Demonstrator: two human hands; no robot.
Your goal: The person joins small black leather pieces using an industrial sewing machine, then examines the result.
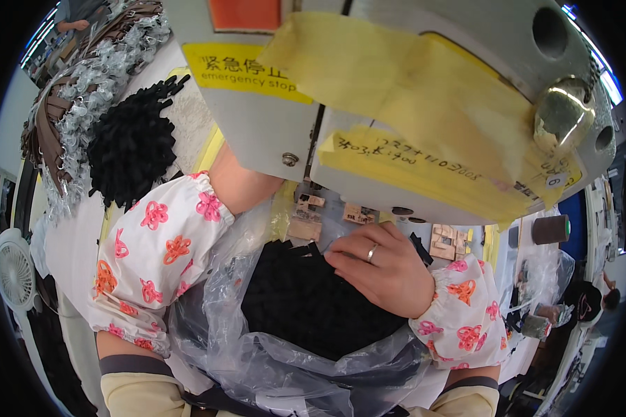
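My left forearm point(240, 182), in a flowered sleeve cover, reaches up behind the grey machine head point(292, 142). The machine hides the left hand's fingers. My right hand point(382, 271), with a ring on one finger, is held over the far edge of a clear plastic bag point(219, 333). Its fingers are bent and pressed together; whatever they hold is hidden beneath them. Inside the bag lies a heap of small black strips point(313, 306). Just beyond the hand, copper-coloured metal blocks point(305, 226) are fixed on the machine bed.
Yellow tape covers parts of the machine, and a brass-coloured piece point(565, 115) hangs at its right. A black pile of strips point(132, 142) lies at the left beside brown straps point(52, 115) in clear wrapping. A white fan point(15, 267) and a dark thread spool point(551, 229) stand at the sides.
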